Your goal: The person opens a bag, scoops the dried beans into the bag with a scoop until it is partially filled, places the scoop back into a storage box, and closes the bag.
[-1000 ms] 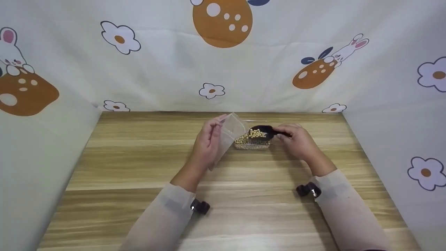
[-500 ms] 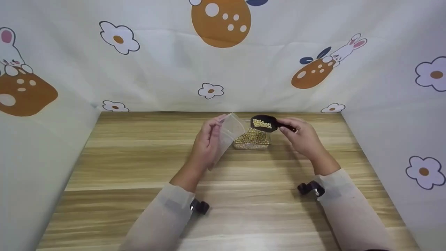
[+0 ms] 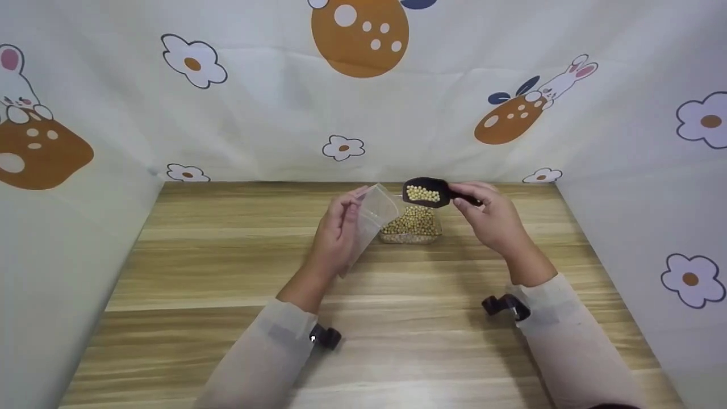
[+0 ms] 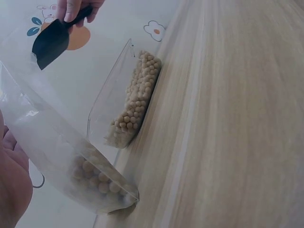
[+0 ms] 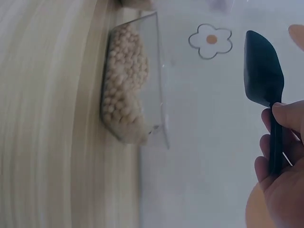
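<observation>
Now, the fingers of the right hand (image 3: pixel 497 224) close round the handle of a black plastic scoop (image 3: pixel 445 192), which bears round, pale-yellow beans (image 3: pixel 423 194) above the back of a clear, rectangular plastic container (image 3: pixel 409 239). The container sits on a wood-grain worktop (image 3: pixel 199 295), part-filled with more beans. The left hand (image 3: pixel 338 233) grips the edge of a tilted, transparent plastic bag (image 3: pixel 377 205), its mouth just left of the scoop but apart from it; the left wrist view shows beans at the bag's bottom. By judgement, good handling here calls for a level scoop, a mouth held wide, and the lip well inside before a slow tip. Over the container, strays would probably drop back in.
</observation>
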`<action>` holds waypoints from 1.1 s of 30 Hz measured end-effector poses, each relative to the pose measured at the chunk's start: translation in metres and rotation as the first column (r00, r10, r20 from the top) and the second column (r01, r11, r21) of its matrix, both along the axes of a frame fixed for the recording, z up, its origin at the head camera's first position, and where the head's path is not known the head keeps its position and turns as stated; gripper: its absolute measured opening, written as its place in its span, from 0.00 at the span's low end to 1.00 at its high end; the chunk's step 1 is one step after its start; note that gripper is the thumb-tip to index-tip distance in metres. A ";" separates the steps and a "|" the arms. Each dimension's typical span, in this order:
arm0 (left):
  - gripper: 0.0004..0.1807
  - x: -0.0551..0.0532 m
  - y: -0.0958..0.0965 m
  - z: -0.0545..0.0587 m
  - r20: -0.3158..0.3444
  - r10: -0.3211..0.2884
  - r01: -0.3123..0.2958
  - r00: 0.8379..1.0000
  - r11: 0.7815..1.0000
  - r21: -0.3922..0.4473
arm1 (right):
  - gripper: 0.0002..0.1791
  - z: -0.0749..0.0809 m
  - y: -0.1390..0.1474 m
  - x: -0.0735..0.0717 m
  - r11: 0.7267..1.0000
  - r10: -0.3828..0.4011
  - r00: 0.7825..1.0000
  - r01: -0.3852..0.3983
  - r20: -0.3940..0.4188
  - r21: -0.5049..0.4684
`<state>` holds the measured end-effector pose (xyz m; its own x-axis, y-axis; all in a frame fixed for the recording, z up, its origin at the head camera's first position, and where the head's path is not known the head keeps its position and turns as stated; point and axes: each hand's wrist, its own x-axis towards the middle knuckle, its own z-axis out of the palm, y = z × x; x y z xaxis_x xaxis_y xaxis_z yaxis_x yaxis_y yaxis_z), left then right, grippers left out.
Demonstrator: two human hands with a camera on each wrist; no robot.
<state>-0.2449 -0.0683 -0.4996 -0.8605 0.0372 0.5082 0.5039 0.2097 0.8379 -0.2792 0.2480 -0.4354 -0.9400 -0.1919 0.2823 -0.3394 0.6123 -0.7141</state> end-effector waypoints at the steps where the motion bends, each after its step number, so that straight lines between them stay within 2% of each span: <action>1: 0.11 0.000 0.000 0.000 0.001 0.000 0.000 1.000 1.000 0.001 | 0.16 0.002 -0.002 0.001 1.000 0.009 1.000 -0.009 -0.010 -0.006; 5: 0.10 0.000 0.000 0.000 -0.008 0.001 -0.001 1.000 1.000 0.003 | 0.16 0.010 -0.014 0.007 0.999 0.052 0.996 -0.052 -0.069 -0.004; 9: 0.08 -0.001 -0.001 -0.001 -0.027 -0.011 0.012 1.000 1.000 0.015 | 0.16 0.020 -0.027 0.013 0.995 0.090 0.986 -0.084 -0.140 0.047; 18: 0.10 0.000 -0.001 0.000 -0.018 -0.007 0.007 1.000 1.000 0.018 | 0.16 0.037 -0.051 0.017 0.971 0.178 0.936 -0.118 -0.304 0.207; 27: 0.09 0.000 0.000 0.001 -0.018 0.008 -0.007 1.000 1.000 0.024 | 0.14 0.046 -0.061 0.014 0.939 0.254 0.879 -0.125 -0.404 0.320; 33: 0.09 0.000 0.000 0.000 -0.021 0.000 0.001 1.000 0.999 0.040 | 0.14 0.050 -0.064 0.016 0.931 0.269 0.872 -0.127 -0.408 0.342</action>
